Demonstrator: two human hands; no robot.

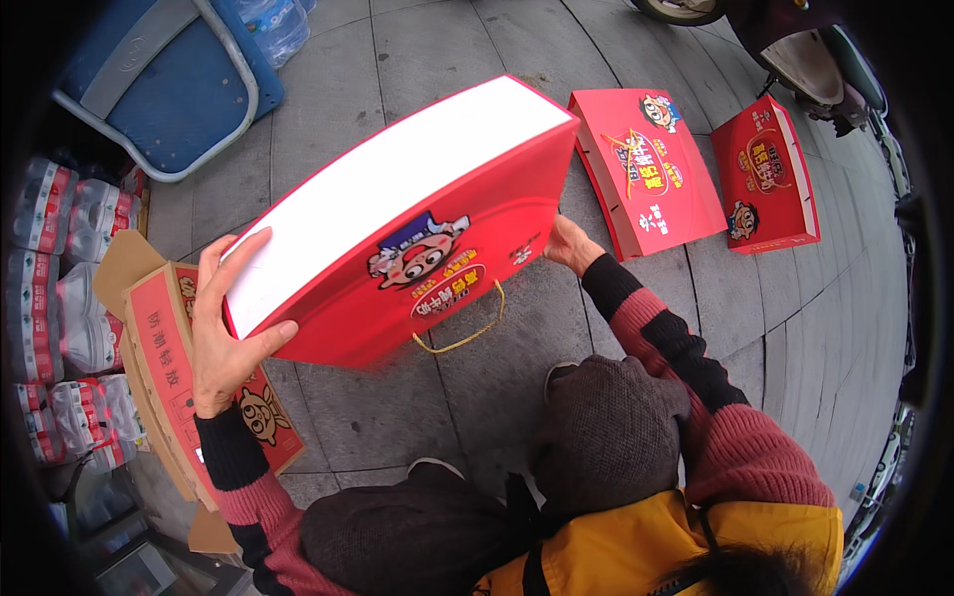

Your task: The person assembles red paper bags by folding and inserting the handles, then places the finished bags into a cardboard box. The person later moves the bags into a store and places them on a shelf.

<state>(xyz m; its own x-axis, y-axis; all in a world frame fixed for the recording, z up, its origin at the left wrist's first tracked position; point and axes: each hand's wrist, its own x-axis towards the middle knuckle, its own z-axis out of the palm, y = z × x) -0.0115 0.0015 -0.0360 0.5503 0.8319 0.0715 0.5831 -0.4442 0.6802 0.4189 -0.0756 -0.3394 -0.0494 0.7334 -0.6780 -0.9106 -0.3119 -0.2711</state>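
Tilted up off the paving in front of me is a large red gift box [507, 204] with a cartoon figure printed on it. Its long white side faces up, and a gold cord handle [485, 330] hangs from the edge nearer me. My left hand [231, 323] clasps the left end, thumb on the red face and fingers on the white side. At the lower right corner my right hand [571, 245] grips the box; some of its fingers are hidden behind it.
Two similar red boxes, one nearer [661, 184] and one farther right [763, 179], stand on the grey paving. Left are an open cardboard carton [164, 348], shrink-wrapped bottle packs [89, 323] and a blue folding chair [164, 89]. A scooter [810, 65] stands far right.
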